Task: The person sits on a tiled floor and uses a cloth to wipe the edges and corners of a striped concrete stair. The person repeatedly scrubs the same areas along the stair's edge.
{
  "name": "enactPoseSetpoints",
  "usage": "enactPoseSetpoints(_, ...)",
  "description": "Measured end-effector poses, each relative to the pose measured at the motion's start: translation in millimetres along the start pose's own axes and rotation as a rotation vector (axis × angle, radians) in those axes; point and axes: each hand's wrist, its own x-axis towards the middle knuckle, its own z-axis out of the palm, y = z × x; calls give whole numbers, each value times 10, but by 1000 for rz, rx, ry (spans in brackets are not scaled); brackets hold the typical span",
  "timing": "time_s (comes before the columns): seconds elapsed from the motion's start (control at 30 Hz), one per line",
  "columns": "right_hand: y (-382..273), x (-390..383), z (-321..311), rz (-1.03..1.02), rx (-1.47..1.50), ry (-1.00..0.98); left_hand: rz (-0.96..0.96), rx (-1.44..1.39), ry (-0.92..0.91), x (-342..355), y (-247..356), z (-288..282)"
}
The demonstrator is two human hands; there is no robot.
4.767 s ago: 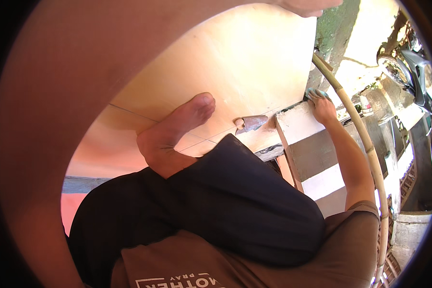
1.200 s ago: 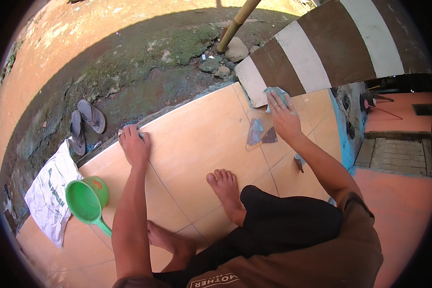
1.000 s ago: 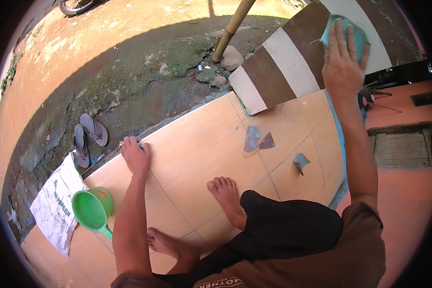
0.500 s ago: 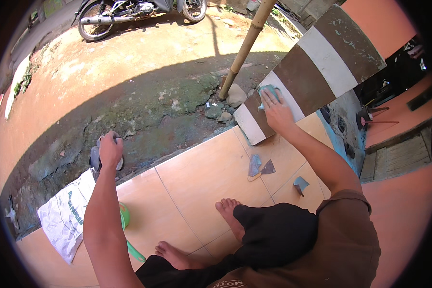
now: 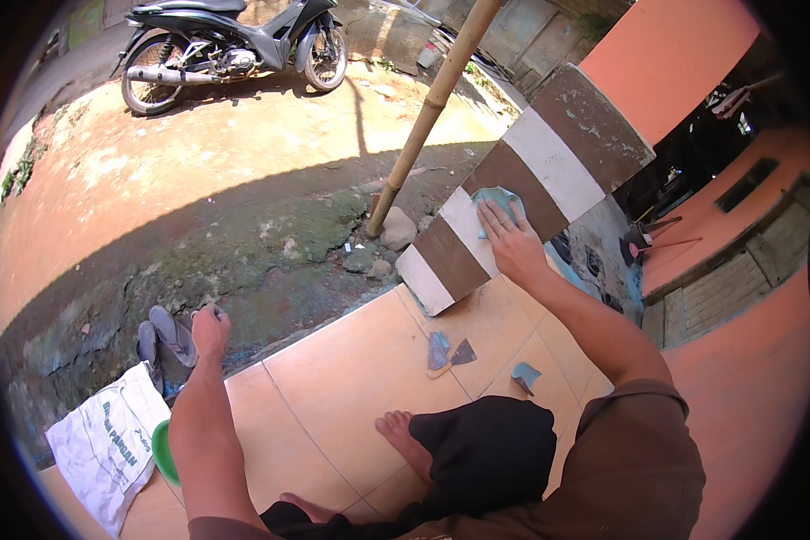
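My right hand [image 5: 513, 241] lies with fingers stretched over a teal sheet that looks like sandpaper [image 5: 497, 195], pressing it flat against a low wall striped brown and white [image 5: 531, 175]. The sheet's underside is hidden. My left hand [image 5: 210, 329] is closed in a loose fist at the tiled floor's outer edge, beside a pair of grey slippers [image 5: 173, 335]; nothing shows in its fingers. On the tiles below the wall lie a scraper [image 5: 462, 352] with a dark blade, a crumpled blue piece [image 5: 437, 346] against it and a curled blue-grey piece [image 5: 525, 377].
A white printed sack [image 5: 108, 445] and a green plastic dipper [image 5: 163, 453] lie by my left forearm. A slanting bamboo pole [image 5: 429, 112] stands beyond the wall, with stones [image 5: 397, 229] at its foot. A motorcycle [image 5: 234, 54] is parked on the sunlit ground.
My right hand has slid the teal sheet up the striped wall, from the lower brown stripe to the white stripe above. The view has shifted; my left hand stays closed.
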Motion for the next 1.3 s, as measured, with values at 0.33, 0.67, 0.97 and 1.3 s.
enactPoseSetpoints(0.33,1064,1038,-832,468,-278,335,-173,-45,57,-167,-76,-91)
enactPoseSetpoints(0.67,427,171,-466,200,-32,116,-159,55,189,-62,-423,-205)
enactPoseSetpoints(0.97,224,316,-338,354,-152,184,-123,66,74,-247,-422,1)
enactPoseSetpoints(1.3,-437,54,332,83,55,22,-82,167,124,-346,-528,-374)
